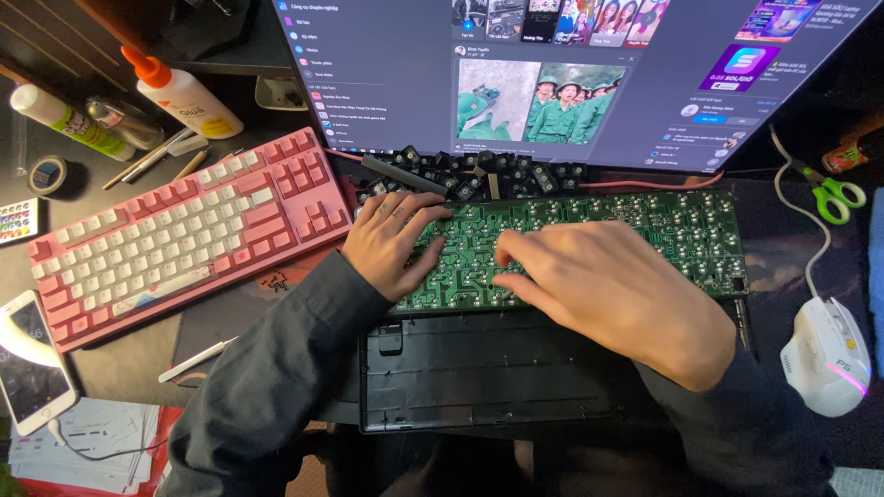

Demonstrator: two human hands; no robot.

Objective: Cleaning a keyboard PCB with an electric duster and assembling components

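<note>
A green keyboard circuit board (663, 230) lies solder side up across the middle of the desk. My left hand (391, 241) rests flat on its left end, fingers spread over the board. My right hand (617, 290) lies on the board's middle, fingers curled and pressing down near the front edge. Neither hand visibly holds anything. Below the board lies a black keyboard case (479, 373), partly under my right wrist. A heap of black loose switches (488, 173) sits just behind the board.
A pink and white keyboard (175, 235) lies at the left. A monitor (571, 74) stands behind. A white mouse (829, 354) and green scissors (833, 195) are at the right. A glue bottle (184, 97), tape roll (48, 175) and phone (32, 364) sit left.
</note>
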